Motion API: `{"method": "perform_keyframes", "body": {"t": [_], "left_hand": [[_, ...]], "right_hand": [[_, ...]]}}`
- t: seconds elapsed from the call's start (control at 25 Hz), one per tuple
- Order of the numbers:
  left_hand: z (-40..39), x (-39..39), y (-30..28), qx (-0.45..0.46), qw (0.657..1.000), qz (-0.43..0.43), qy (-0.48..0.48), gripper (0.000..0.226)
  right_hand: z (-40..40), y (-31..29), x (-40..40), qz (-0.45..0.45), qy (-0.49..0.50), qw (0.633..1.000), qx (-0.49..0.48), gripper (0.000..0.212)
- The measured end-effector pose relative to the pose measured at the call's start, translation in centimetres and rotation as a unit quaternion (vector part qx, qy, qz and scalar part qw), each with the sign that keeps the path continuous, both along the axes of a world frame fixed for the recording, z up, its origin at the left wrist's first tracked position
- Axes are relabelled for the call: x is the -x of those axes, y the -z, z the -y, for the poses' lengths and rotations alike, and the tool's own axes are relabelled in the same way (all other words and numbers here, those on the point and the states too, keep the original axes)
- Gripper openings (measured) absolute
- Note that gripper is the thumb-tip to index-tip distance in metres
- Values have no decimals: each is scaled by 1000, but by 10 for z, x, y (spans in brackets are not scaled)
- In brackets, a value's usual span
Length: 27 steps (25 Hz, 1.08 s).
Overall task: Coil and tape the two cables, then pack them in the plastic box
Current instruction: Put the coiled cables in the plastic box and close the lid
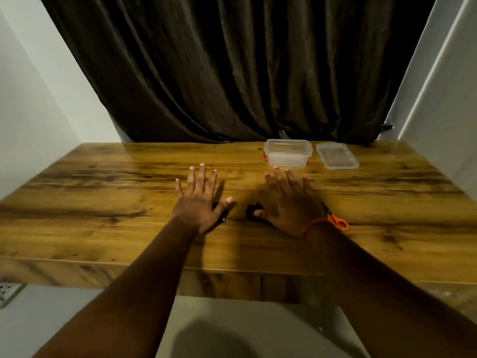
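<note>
My left hand (199,200) is spread flat with straight fingers over the wooden table (103,202), holding nothing. A small dark piece of cable (224,219) peeks out from under its thumb side. My right hand (289,202) is also spread with straight fingers. Beside its thumb lies a black object (251,211), a tape roll or a cable; I cannot tell which. The clear plastic box (288,152) with orange clips stands open at the table's back, just beyond my right fingertips. Its clear lid (337,155) lies flat to the right of it.
Orange-handled scissors (338,222) lie by my right wrist, partly hidden. A dark curtain (219,73) hangs behind the table's far edge. White walls close in on both sides. A power strip (7,293) shows at the lower left below the table.
</note>
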<state>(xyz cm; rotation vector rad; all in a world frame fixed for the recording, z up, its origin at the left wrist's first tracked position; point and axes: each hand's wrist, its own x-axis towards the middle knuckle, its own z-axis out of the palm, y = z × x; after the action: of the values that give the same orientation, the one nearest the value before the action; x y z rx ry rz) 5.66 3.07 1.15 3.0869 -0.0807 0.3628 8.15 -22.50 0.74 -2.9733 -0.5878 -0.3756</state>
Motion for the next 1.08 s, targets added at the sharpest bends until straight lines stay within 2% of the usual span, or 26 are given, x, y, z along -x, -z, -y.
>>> {"method": "perform_keyframes", "body": {"t": [0.28,0.44,0.68,0.8,0.96,1.08], "left_hand": [[3,45,-26,32,981,-178,-65,80],[6,57,-23,78,966,-231,-86,76],[10,57,-12,136,970,-170,-105,52],[13,50,-4,209,947,-187,-158,46],[11,31,2,301,915,-184,-195,30],[5,20,2,312,911,-189,-193,20]], "right_hand": [[0,-29,43,-112,44,993,-16,92],[-4,-29,54,-173,64,983,-13,84],[-14,-18,64,-201,70,976,38,78],[-27,-13,64,-195,42,979,36,71],[-65,-6,53,-223,15,975,-10,61],[-104,-10,39,-262,31,958,-110,48]]}}
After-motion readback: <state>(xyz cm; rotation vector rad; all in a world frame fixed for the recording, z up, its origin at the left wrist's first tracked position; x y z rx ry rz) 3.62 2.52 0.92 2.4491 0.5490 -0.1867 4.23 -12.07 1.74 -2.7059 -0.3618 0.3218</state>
